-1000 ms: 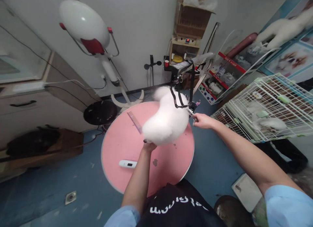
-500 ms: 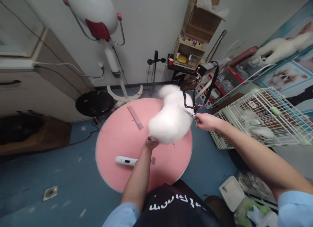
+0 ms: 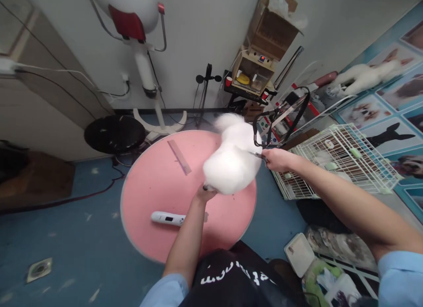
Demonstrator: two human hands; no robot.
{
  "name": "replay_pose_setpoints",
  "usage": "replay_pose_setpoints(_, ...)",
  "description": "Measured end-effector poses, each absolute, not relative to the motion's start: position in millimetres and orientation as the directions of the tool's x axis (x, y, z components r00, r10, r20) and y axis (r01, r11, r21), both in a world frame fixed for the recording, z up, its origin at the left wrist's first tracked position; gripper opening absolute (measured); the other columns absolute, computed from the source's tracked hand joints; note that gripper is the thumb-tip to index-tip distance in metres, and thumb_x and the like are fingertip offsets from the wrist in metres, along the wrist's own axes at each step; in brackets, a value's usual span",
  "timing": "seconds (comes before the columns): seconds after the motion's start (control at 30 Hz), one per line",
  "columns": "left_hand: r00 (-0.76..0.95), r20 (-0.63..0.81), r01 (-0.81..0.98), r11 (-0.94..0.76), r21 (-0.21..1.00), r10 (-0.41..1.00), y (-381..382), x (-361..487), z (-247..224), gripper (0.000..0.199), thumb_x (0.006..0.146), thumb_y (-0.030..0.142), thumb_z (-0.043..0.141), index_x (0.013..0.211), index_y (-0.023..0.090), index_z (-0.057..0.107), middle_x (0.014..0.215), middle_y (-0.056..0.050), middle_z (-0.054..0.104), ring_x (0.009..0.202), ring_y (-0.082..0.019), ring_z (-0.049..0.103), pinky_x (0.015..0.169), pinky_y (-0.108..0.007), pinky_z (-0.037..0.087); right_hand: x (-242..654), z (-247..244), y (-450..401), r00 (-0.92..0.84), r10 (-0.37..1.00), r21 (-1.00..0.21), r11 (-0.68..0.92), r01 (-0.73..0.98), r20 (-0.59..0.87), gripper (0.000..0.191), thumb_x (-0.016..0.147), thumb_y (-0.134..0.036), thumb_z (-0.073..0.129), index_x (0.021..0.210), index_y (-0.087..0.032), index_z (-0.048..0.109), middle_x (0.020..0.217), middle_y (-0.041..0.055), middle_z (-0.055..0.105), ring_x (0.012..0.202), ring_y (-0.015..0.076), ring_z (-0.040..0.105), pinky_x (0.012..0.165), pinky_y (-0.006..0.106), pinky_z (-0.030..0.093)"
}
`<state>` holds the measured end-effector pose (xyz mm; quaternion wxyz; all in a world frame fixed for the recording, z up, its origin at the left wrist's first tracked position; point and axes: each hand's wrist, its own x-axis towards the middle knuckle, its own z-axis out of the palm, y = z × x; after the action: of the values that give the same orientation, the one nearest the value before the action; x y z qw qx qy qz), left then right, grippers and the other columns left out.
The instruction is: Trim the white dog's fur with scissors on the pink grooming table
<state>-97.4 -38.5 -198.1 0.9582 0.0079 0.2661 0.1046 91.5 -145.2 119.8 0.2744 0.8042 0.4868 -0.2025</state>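
Note:
A fluffy white dog (image 3: 231,161) stands on a round pink table (image 3: 145,183), its tail toward the wall. My left hand (image 3: 205,194) is closed under its muzzle, where a dark nose shows at the fingers. In my right hand (image 3: 276,159) is a pair of scissors (image 3: 256,154), its blades against the fur on the dog's right-hand side in view. A black strap (image 3: 256,128) hangs close by that flank. White hair clippers (image 3: 168,218) lie on the table beside my left forearm, and a flat comb (image 3: 179,157) lies farther back.
A white stand dryer (image 3: 145,73) and a black stool (image 3: 114,134) stand behind the table. To the right is a white wire cage (image 3: 330,161). A wooden cabinet (image 3: 254,73) sits against the wall, and a white tray (image 3: 299,255) lies low at right.
The view has shifted a little to the right. My right hand and the scissors have tilted flatter against the fur, with the blades nearer level. My left hand stays at the muzzle.

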Motion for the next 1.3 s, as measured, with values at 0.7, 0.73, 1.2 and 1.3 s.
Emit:
replay_pose_setpoints(0.7,0.872,-0.475,0.067,0.930,0.360,0.122,-37.1,-117.4,-156.2,0.008,0.076,0.025,0.063,0.074,0.018,0.060,0.068,-0.002,0.061,0.067,-0.015,0.058,0.063,-0.026,0.045,83.8,73.3,-210.2,0.681,0.651,0.098,-0.695,0.713,-0.335,0.039,0.076,-0.040,0.062,0.105,-0.014,0.056,0.098,0.0111,0.066,0.086,0.0223,0.062,0.069,0.028,0.043)
replay_pose_setpoints(0.73,0.867,-0.488,0.154,0.878,0.452,0.099,-41.0,-123.7,-156.4,0.011,0.074,0.026,0.067,0.071,0.017,0.060,0.066,-0.002,0.060,0.066,-0.015,0.057,0.060,-0.024,0.042,70.0,59.4,-229.5,0.715,0.628,0.045,-0.741,0.670,-0.306,0.041,0.078,-0.045,0.060,0.104,-0.014,0.055,0.099,0.0111,0.065,0.084,0.0217,0.061,0.069,0.028,0.043)
replay_pose_setpoints(1.2,0.965,-0.241,0.231,0.095,0.968,0.105,-111.3,-219.7,-92.1,0.043,0.067,0.048,0.063,0.048,0.019,0.037,0.050,0.005,0.028,0.052,-0.008,0.027,0.050,-0.024,0.018,-159.4,1.9,-293.2,0.671,0.633,0.122,-0.686,0.717,-0.385,0.037,0.080,-0.042,0.057,0.103,-0.014,0.057,0.101,0.0140,0.060,0.093,0.0279,0.057,0.088,0.038,0.037)
replay_pose_setpoints(1.3,0.943,-0.272,0.260,0.091,0.961,0.190,-104.6,-243.0,-85.7,0.041,0.067,0.042,0.058,0.046,0.019,0.032,0.050,0.005,0.025,0.052,-0.008,0.025,0.050,-0.024,0.018,-178.0,5.6,-286.1,0.628,0.693,0.138,-0.626,0.767,-0.354,0.034,0.079,-0.041,0.057,0.100,-0.014,0.058,0.099,0.0145,0.059,0.092,0.0286,0.055,0.090,0.040,0.034)
